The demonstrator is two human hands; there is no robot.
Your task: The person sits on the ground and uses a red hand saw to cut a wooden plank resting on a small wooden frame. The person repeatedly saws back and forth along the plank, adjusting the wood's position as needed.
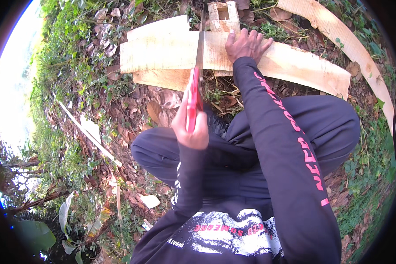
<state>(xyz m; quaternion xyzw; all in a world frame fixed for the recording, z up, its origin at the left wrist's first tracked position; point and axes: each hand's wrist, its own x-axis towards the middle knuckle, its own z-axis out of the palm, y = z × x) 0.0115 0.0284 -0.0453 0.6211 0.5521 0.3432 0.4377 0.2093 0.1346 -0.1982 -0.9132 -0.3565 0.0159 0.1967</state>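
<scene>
A left hand [190,127] wraps its fingers [201,132] tight around a red-handled saw [193,94], its blade crossing a pale plank [171,52] just ahead. The right hand [246,44] lies flat, fingers spread, pinning the wood, which looks stiff, light and splintery; best gripped by the handle.

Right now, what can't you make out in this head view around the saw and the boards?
- Saw tip: runs off the top edge.
- Saw handle: mostly wrapped by the left hand.
- Cut depth in the board: blade seen edge-on, kerf too thin to judge.
- Board under the right hand: covered by the palm.
- Wooden block supporting it: cropped at top.
</scene>
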